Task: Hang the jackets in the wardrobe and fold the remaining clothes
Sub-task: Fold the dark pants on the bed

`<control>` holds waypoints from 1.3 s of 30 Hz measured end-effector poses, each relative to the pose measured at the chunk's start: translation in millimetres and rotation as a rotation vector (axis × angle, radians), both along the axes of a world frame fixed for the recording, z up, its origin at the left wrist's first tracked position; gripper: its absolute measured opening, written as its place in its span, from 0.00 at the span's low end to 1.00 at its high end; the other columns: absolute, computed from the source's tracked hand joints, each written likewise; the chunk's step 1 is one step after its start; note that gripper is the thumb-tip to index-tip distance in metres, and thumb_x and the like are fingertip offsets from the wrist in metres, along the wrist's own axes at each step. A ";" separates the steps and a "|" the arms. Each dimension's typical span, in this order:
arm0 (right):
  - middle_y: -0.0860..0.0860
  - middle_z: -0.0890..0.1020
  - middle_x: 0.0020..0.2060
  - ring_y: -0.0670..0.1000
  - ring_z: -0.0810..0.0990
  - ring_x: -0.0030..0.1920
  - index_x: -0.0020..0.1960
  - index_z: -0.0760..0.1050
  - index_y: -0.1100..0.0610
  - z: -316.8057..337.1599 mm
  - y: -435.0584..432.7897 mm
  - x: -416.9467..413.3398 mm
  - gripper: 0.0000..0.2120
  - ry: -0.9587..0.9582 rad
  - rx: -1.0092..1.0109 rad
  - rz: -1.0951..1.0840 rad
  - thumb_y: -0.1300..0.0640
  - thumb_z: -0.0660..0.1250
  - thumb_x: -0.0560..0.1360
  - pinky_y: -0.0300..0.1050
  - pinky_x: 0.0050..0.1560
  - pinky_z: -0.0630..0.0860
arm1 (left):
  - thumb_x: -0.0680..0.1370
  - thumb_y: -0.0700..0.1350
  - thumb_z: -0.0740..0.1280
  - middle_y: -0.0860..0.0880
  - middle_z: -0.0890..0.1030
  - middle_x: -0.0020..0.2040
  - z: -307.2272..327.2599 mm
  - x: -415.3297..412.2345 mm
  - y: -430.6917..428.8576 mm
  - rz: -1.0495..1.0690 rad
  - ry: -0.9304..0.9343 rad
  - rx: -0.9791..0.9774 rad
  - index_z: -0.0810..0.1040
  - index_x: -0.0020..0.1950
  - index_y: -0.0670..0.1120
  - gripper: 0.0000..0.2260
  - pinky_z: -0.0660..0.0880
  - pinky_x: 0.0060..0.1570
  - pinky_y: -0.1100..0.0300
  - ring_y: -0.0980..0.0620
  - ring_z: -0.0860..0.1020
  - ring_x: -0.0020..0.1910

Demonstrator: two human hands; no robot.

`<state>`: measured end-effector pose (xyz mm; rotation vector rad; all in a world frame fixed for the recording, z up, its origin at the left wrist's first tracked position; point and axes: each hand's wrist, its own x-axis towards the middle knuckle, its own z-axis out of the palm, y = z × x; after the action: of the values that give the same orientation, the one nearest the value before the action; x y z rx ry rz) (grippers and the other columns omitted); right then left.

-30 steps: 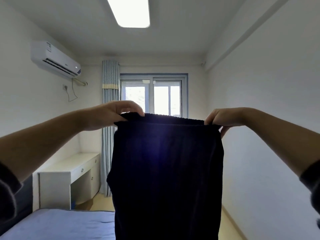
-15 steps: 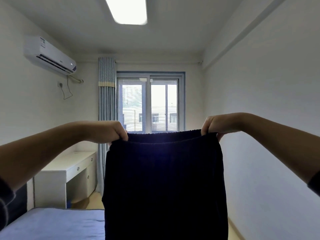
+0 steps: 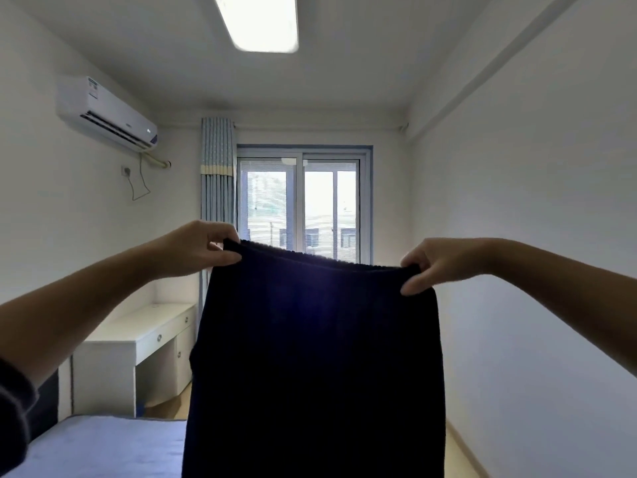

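Observation:
A dark navy ribbed garment with an elastic waistband (image 3: 317,357) hangs in the air in front of me, spread flat and running off the bottom of the view. My left hand (image 3: 196,246) pinches the waistband's left corner between thumb and fingers. My right hand (image 3: 434,263) pinches the right corner, a little lower than the left. Both arms are stretched forward. No wardrobe or jacket is in view.
A bed with a blue-grey cover (image 3: 103,446) lies at the lower left. A white desk with drawers (image 3: 138,343) stands against the left wall, under an air conditioner (image 3: 103,112). A window (image 3: 303,208) and a striped curtain (image 3: 217,174) fill the far wall. A bare wall runs along the right.
The garment dropped lower half a second ago and now sits a little higher again. The waistband is pulled wider, with my right hand further right. Both hands keep their hold.

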<state>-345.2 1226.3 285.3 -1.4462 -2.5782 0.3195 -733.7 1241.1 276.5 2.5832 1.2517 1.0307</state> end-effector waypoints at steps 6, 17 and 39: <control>0.46 0.75 0.30 0.38 0.73 0.29 0.37 0.73 0.54 22.9 16.8 -17.1 0.10 0.544 0.535 0.052 0.60 0.68 0.76 0.29 0.32 0.68 | 0.77 0.36 0.67 0.51 0.78 0.42 32.1 8.3 18.7 0.125 -0.035 0.305 0.76 0.48 0.44 0.03 0.69 0.40 0.68 0.59 0.77 0.40; 0.51 0.74 0.35 0.48 0.73 0.36 0.40 0.72 0.56 4.4 46.2 -26.6 0.10 0.392 0.404 -0.066 0.55 0.71 0.74 0.38 0.36 0.70 | 0.77 0.43 0.68 0.52 0.73 0.41 21.8 17.8 41.8 0.315 0.199 0.285 0.70 0.45 0.49 0.07 0.63 0.34 0.67 0.59 0.71 0.38; 0.49 0.82 0.42 0.48 0.80 0.46 0.46 0.78 0.52 -18.3 43.3 -32.0 0.15 0.295 0.552 0.286 0.72 0.66 0.74 0.42 0.48 0.79 | 0.74 0.40 0.71 0.55 0.80 0.47 -2.0 50.8 35.5 -0.011 0.508 0.800 0.80 0.48 0.49 0.05 0.72 0.52 0.61 0.57 0.75 0.48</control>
<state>-377.2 1269.7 267.0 -0.7797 -2.3607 -0.1342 -682.8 1276.6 274.5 3.6387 1.0276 1.0684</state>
